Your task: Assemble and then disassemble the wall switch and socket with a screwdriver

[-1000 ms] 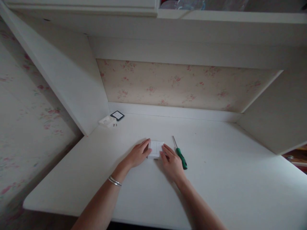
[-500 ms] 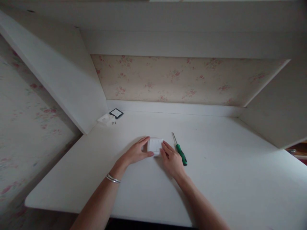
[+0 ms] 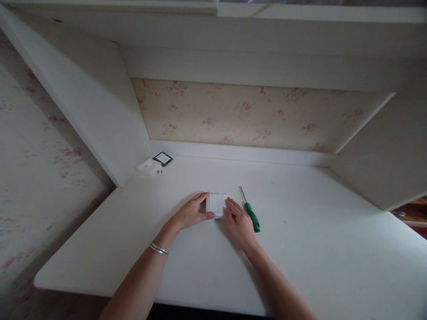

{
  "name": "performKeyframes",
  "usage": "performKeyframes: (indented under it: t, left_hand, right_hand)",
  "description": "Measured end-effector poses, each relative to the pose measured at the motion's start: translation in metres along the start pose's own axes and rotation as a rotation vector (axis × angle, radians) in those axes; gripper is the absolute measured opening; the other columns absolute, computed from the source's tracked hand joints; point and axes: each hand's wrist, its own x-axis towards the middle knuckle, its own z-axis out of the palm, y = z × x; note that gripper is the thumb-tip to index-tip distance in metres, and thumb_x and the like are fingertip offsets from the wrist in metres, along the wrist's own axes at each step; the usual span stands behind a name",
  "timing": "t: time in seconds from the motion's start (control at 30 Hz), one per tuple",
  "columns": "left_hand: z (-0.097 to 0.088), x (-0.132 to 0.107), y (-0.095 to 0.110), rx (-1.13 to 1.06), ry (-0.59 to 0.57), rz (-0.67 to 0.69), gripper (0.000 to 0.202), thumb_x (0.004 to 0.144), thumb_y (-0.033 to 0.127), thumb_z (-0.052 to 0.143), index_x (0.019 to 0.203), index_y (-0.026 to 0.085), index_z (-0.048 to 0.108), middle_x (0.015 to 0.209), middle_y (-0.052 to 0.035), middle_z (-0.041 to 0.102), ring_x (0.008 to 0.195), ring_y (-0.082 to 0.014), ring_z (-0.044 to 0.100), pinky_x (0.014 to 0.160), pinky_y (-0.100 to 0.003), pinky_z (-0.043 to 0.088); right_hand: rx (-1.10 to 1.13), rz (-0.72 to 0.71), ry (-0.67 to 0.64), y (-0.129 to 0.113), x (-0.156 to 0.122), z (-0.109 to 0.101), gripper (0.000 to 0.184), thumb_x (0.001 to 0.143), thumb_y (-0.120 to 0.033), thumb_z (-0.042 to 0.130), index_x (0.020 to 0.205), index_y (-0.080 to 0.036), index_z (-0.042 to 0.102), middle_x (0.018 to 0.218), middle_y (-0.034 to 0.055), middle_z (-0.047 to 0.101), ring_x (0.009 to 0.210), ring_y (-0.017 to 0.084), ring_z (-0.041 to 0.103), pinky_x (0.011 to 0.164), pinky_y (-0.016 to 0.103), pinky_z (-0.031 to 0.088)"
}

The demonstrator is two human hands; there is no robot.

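Observation:
A white wall switch [image 3: 216,204] with rocker panels lies between my hands on the white desk [image 3: 200,262]. My left hand [image 3: 191,214] grips its left side, fingertips at the upper corner and thumb at the lower edge. My right hand [image 3: 239,223] presses its fingers against the right side of the switch. Just right of that hand lies a screwdriver [image 3: 251,217] with a green handle, its metal shaft pointing away from me.
At the back left of the desk are a white plastic box-like part [image 3: 147,166], a dark-edged square plate [image 3: 163,158] and two small screws [image 3: 159,172]. A side panel [image 3: 96,102] rises at the left, another [image 3: 376,155] at the right, with a shelf [image 3: 253,40] overhead.
The camera view has tilted slightly upward, showing more of the shelf above. Both hands keep the same hold on the switch.

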Motion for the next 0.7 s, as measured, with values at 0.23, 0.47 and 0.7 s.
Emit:
performKeyframes:
  t: [0.23, 0.47, 0.7]
  left_hand:
    - [-0.001, 0.000, -0.005, 0.045, -0.055, 0.021, 0.086, 0.062, 0.044, 0.077, 0.137, 0.021, 0.042, 0.143, -0.0084, 0.042, 0.132, -0.0267, 0.037, 0.112, -0.040, 0.026]
    - [-0.003, 0.000, 0.000, 0.074, -0.037, 0.053, 0.083, 0.062, 0.041, 0.078, 0.135, 0.022, 0.043, 0.140, -0.0074, 0.046, 0.128, -0.0255, 0.042, 0.110, -0.039, 0.031]
    - [0.003, -0.002, -0.006, 0.221, -0.021, 0.082, 0.090, 0.064, 0.047, 0.075, 0.141, 0.021, 0.035, 0.146, -0.0068, 0.037, 0.133, -0.0253, 0.036, 0.112, -0.039, 0.028]
  right_hand:
    - [0.031, 0.000, -0.047, 0.003, 0.007, 0.001, 0.046, 0.095, -0.039, 0.033, 0.130, -0.017, 0.053, 0.139, 0.0065, 0.046, 0.124, 0.021, 0.047, 0.107, 0.037, 0.035]
    - [0.055, 0.018, -0.088, 0.005, 0.011, -0.001, 0.049, 0.095, -0.041, 0.030, 0.134, -0.017, 0.048, 0.142, 0.0061, 0.042, 0.129, 0.020, 0.041, 0.110, 0.037, 0.031]
    - [0.046, 0.003, -0.104, 0.003, 0.013, -0.003, 0.048, 0.096, -0.038, 0.030, 0.135, -0.016, 0.046, 0.142, 0.0067, 0.042, 0.130, 0.018, 0.039, 0.111, 0.036, 0.028]
